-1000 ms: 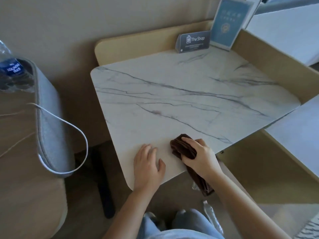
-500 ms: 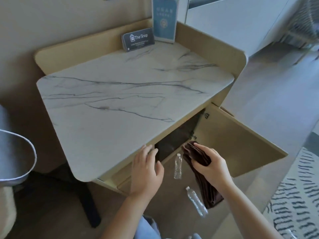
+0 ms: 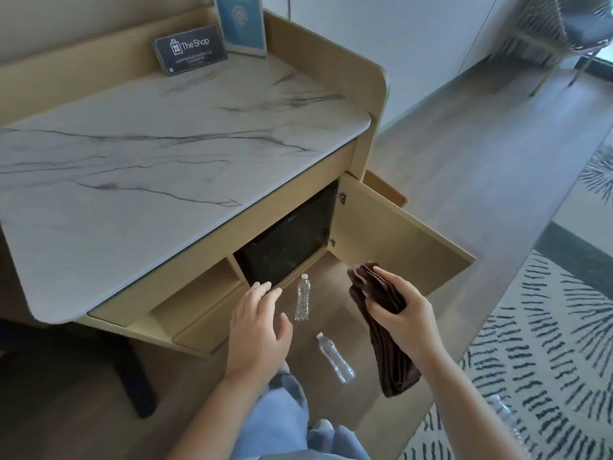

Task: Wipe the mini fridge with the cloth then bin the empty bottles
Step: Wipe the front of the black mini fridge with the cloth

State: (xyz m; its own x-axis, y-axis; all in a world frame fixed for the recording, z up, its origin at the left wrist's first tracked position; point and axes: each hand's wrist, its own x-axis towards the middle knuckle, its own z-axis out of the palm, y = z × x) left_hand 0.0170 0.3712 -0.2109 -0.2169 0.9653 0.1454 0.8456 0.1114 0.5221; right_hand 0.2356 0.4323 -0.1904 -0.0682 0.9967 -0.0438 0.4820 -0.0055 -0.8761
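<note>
My right grip point(image 3: 404, 317) is clamped on the folded brown cloth point(image 3: 398, 370), whose loose end hangs toward six o'clock. My left grip point(image 3: 258, 327) is apart, fingers relaxed and holding nothing, just in front of the cabinet's lower edge. The mini fridge point(image 3: 288, 247) sits dark inside the open cabinet under the bench point(image 3: 149, 154), at twelve o'clock from my hands.

I judge the step in hand to be bringing the cloth to the fridge front, with no wiping begun there yet. To do it well I would first gather the dangling end into the palm so it does not drag. Then I would lay a flat pad on the black face and work in overlapping passes from top to bottom.

Room is tight. The bench top overhangs the fridge at eleven o'clock, and the open cabinet door point(image 3: 398, 240) walls off the two o'clock side, so the clean way in is straight ahead. A standing bottle point(image 3: 303, 302) is between my grips, just in front of the fridge, and looks easy to knock over. A lying bottle point(image 3: 335, 358) is on the floor at five o'clock from it. I would pass to the right of the upright one; open floor and the rug point(image 3: 547, 343) lie at four o'clock
</note>
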